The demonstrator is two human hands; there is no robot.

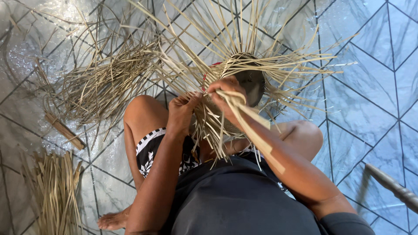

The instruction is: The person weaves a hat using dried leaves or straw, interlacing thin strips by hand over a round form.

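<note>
Seated on the tiled floor (370,109), the person is weaving a basket (244,74) held over the knees: the left hand (183,109) is pinching strips (209,126), the right hand (224,93) closing on one. The base looks woven (many strips are splaying loose, unwoven). Spare piles (100,82) are crowding the left; the right is lying open.

Soft, even daylight fills the scene. The glossy tiled floor (370,87) shows pale glare toward its top left corner. Shadows are faint. A grey rod (394,186) at the right edge is blurred.
</note>
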